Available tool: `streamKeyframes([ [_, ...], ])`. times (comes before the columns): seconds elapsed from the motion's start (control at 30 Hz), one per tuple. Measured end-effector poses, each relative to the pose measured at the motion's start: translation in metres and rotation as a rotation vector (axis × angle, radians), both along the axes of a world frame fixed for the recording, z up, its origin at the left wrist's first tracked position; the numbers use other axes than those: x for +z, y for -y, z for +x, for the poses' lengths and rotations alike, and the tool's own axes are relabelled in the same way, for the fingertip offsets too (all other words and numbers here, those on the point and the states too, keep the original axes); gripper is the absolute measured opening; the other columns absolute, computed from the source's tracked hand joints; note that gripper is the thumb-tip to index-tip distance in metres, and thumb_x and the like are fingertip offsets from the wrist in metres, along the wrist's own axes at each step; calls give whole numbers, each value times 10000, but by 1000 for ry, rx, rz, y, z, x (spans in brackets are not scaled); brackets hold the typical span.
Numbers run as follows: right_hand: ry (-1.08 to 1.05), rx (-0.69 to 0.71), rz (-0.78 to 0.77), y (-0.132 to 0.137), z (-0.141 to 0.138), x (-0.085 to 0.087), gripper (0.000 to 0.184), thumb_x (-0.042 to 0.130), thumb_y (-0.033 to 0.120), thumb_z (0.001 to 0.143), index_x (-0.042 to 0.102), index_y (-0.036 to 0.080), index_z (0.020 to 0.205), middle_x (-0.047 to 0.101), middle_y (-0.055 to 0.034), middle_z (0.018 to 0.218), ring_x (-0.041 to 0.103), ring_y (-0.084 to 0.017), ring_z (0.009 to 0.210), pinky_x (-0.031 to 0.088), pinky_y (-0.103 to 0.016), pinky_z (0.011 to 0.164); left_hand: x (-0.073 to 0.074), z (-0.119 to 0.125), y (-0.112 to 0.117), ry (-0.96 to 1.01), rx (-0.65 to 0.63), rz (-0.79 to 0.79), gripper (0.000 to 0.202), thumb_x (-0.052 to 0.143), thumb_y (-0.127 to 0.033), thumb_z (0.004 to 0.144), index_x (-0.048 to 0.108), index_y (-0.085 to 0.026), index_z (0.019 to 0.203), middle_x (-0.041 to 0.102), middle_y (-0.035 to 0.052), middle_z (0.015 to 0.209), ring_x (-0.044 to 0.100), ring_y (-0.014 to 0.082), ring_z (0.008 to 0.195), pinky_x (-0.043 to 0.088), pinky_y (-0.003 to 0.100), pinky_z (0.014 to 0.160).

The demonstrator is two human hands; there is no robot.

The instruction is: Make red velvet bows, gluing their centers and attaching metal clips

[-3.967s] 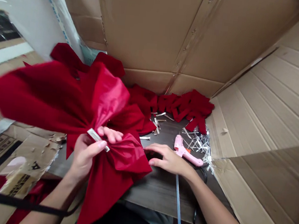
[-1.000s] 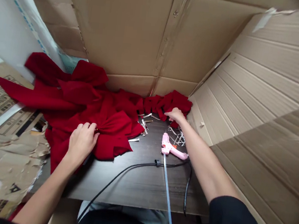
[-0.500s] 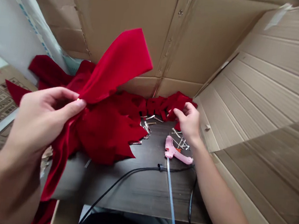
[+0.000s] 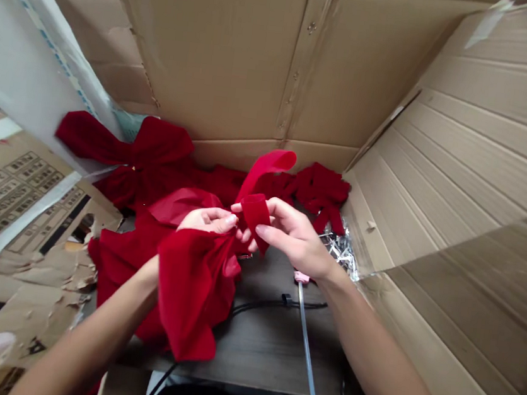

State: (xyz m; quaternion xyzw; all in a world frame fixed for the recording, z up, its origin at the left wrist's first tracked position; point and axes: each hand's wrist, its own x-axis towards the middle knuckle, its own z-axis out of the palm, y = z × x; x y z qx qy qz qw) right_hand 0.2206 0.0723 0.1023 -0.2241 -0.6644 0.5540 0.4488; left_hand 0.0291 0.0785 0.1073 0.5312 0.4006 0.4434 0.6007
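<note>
My left hand point(image 4: 208, 218) pinches a large red velvet bow point(image 4: 190, 291) by its gathered middle, its loops hanging over my wrist and forearm. My right hand point(image 4: 294, 236) has a short red ribbon strip point(image 4: 255, 212) between thumb and fingers, right beside the bow's middle. Both hands meet above the table, and the exact contact between strip and bow is partly covered by fingers. Under my right wrist shows the tip of a pink glue gun point(image 4: 300, 278), mostly hidden, with a long clear glue stick point(image 4: 306, 342) sticking out of it toward me.
Another red bow point(image 4: 135, 151) lies at the back left on more red fabric. Small red strips point(image 4: 324, 192) are heaped at the back right, near metal clips point(image 4: 345, 251). A black cable point(image 4: 255, 306) crosses the dark table point(image 4: 269, 350). Cardboard walls point(image 4: 223, 53) enclose the back and right.
My left hand has moved right and to the centre with the bow. The right hand has come back from the strip heap, bringing one strip to the bow's middle.
</note>
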Motion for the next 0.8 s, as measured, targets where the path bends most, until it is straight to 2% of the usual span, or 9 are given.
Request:
streamKeyframes([
  [0.1,91,-90,51,-12,1,-22,160,568,287,911,572,182,1032,648,-41,990,625,-157,850,514,-304,769,-30,11,-1,-33,36,3,253,789,-279,671,662,-130,831,717,42,734,681,179,695,556,295,686],
  [0.17,152,-157,66,-16,5,-36,138,555,275,915,574,174,1006,642,-44,983,605,-170,891,490,-306,792,-47,15,2,-11,46,28,329,795,-234,659,658,-136,942,729,49,864,684,180,816,543,285,763],
  [0.27,176,-177,43,-17,9,-47,146,539,285,921,567,169,1003,636,-43,947,591,-173,858,479,-298,758,-63,22,9,61,26,-48,369,788,-224,674,601,-136,980,708,41,831,690,178,761,553,303,727],
  [0.37,190,-137,49,-17,11,-48,161,533,301,927,573,179,1025,634,-40,940,588,-175,841,473,-291,737,-64,29,15,188,20,-114,390,776,-225,697,502,-169,968,679,9,801,693,172,656,567,315,644],
  [0.5,144,-156,-11,-18,12,-48,163,560,319,913,573,190,1011,637,-46,983,586,-187,889,474,-325,810,-61,33,20,246,86,-97,464,785,-176,681,431,-217,978,659,-17,879,693,149,616,571,296,602],
  [0.63,132,-157,-83,-16,14,-56,164,614,317,877,598,191,980,648,-38,917,609,-183,845,499,-335,804,-66,28,19,198,37,-112,303,784,-206,682,533,-156,846,655,-8,715,677,154,563,559,265,544],
  [0.7,115,-204,-113,-13,16,-62,163,622,323,871,612,188,962,654,-39,900,627,-174,788,527,-321,737,-72,25,18,170,-4,-148,249,771,-233,702,617,-119,861,671,20,672,674,161,558,558,264,537],
  [0.77,51,-300,-173,-9,18,-71,165,619,346,871,602,188,916,661,-31,841,633,-157,657,530,-282,574,-77,23,16,186,9,-145,309,773,-235,703,660,-119,966,718,58,786,679,160,583,567,275,561],
  [0.8,16,-346,-221,-8,18,-75,174,621,360,868,588,191,895,658,-19,782,618,-146,572,493,-250,469,-80,22,14,200,22,-130,342,779,-232,697,667,-131,1004,730,74,874,684,159,604,572,280,577],
])
